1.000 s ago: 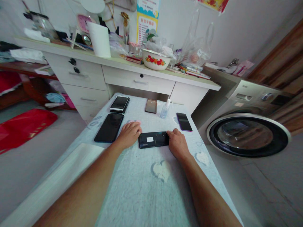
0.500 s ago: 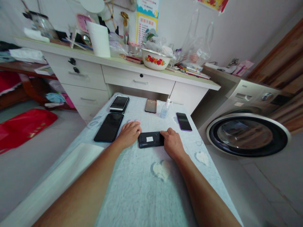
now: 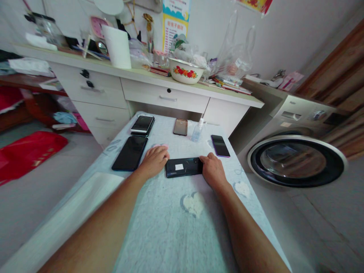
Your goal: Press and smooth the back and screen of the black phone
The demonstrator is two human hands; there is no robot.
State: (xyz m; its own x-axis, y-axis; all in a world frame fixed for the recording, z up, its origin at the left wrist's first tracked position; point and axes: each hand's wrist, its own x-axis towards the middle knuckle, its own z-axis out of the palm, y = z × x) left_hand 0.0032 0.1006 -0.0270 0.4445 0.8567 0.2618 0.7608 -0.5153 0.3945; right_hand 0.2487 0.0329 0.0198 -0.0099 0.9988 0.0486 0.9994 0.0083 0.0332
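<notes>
Face down on the cloth-covered table point(image 3: 170, 227) lies a black phone point(image 3: 187, 167) with a white sticker, its camera end to the right. My right hand point(image 3: 214, 170) is closed at that end, thumb and fingers on its edge. My left hand point(image 3: 154, 161) rests by the phone's left end, fingers bent and pressed together. Something pink shows behind those fingers, mostly hidden under them. Left of this hand is a large dark phone point(image 3: 130, 153), screen up.
Stacked phones point(image 3: 142, 125) lie at the back left. A brown phone case point(image 3: 180, 127), a clear spray bottle point(image 3: 197, 131) and a purple-edged phone point(image 3: 220, 146) are farther right. Behind stands a white desk point(image 3: 167, 91); a washing machine point(image 3: 295, 155) is at the right.
My right hand has shifted slightly right, uncovering more of the black phone's camera end. My left hand stays beside the phone's left end.
</notes>
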